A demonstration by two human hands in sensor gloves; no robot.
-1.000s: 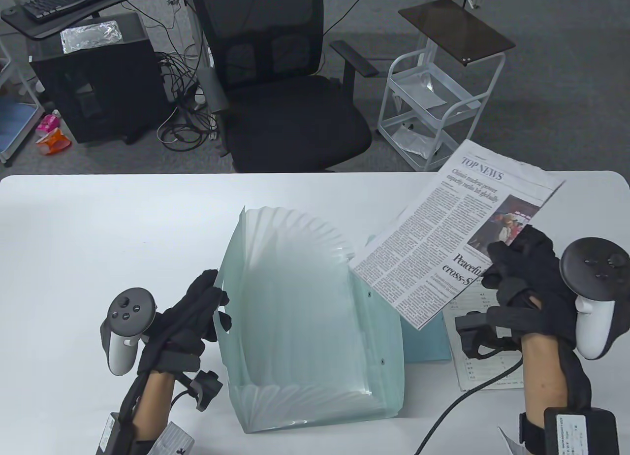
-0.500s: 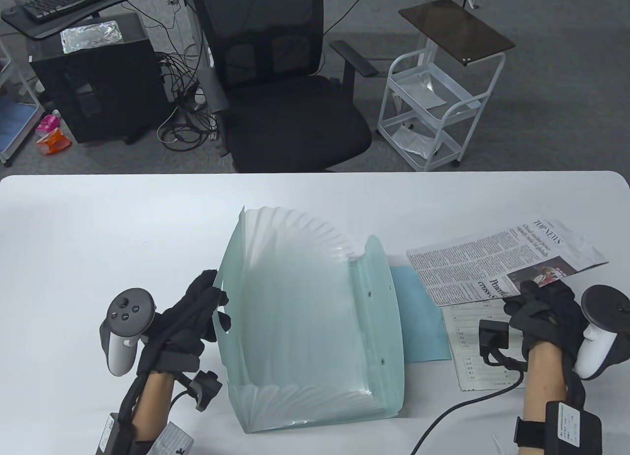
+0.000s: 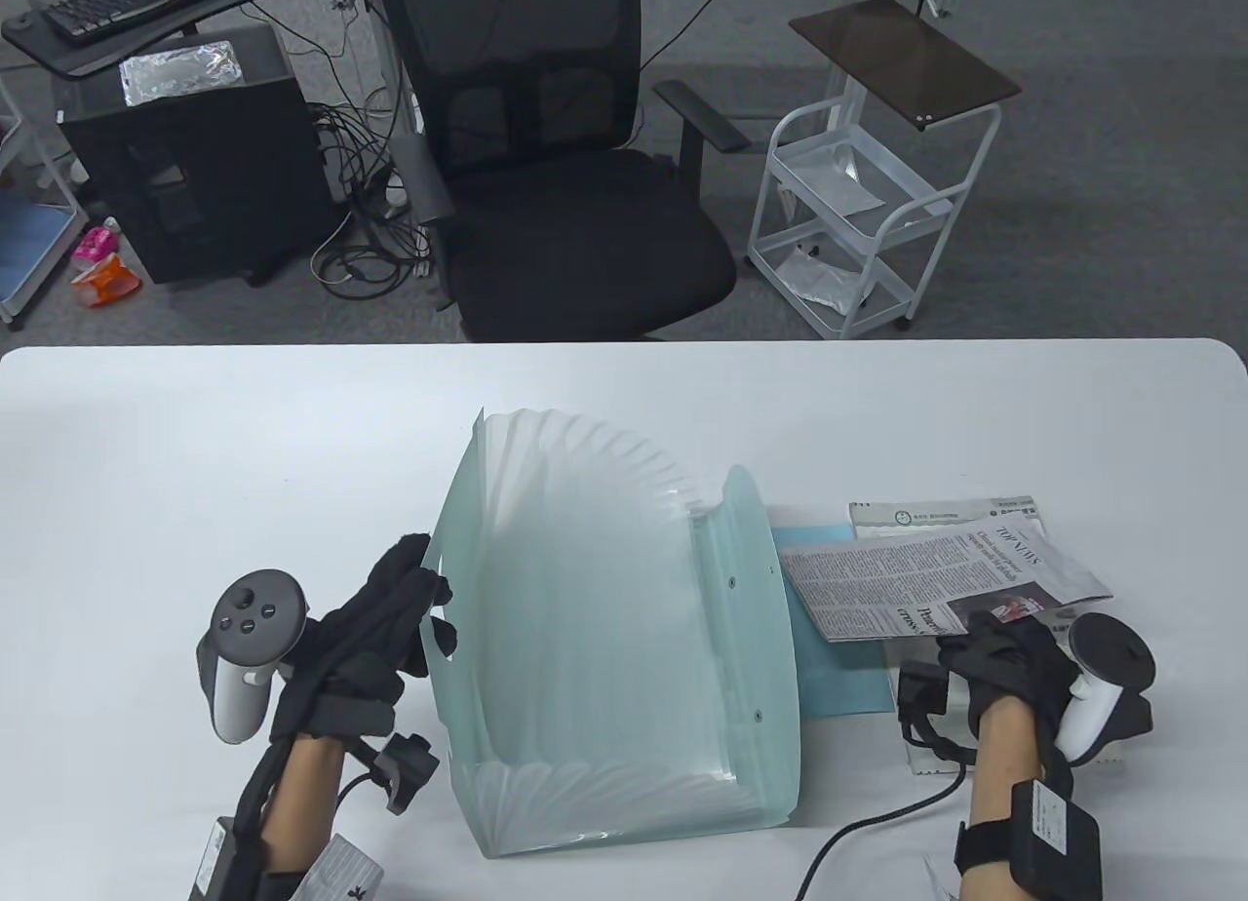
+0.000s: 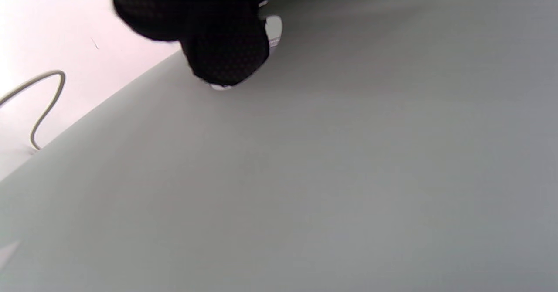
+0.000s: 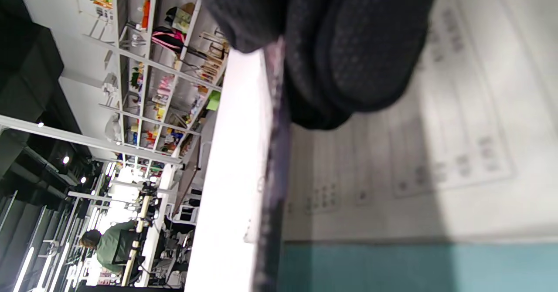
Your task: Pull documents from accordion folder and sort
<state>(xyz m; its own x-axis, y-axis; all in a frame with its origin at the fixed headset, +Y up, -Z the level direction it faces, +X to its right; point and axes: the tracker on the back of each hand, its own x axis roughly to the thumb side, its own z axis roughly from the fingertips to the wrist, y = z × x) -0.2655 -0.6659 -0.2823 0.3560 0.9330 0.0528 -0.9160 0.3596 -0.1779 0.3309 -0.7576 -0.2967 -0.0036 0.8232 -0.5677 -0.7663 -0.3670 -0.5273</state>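
Observation:
A pale green accordion folder [image 3: 604, 647] stands fanned open in the middle of the white table [image 3: 195, 452]. My left hand [image 3: 414, 599] grips the folder's left front edge; the left wrist view shows a gloved fingertip [image 4: 224, 52] pressed on the folder's wall [image 4: 305, 174]. My right hand [image 3: 994, 647] pinches the near edge of a folded newspaper [image 3: 936, 579] and holds it low over a printed form [image 3: 936, 516] and a blue sheet [image 3: 838, 667] lying right of the folder. The right wrist view shows the newspaper edge [image 5: 274, 152] between my fingers [image 5: 348, 43], above the form [image 5: 414, 161].
A black office chair [image 3: 556, 160] stands behind the table's far edge. A white wire cart [image 3: 858, 209] is at the back right and a black computer case [image 3: 185, 160] at the back left. A cable [image 3: 877, 823] runs from my right wrist across the table.
My right hand has brought the newspaper down from raised and tilted to nearly flat over the papers right of the folder. My left hand has not moved.

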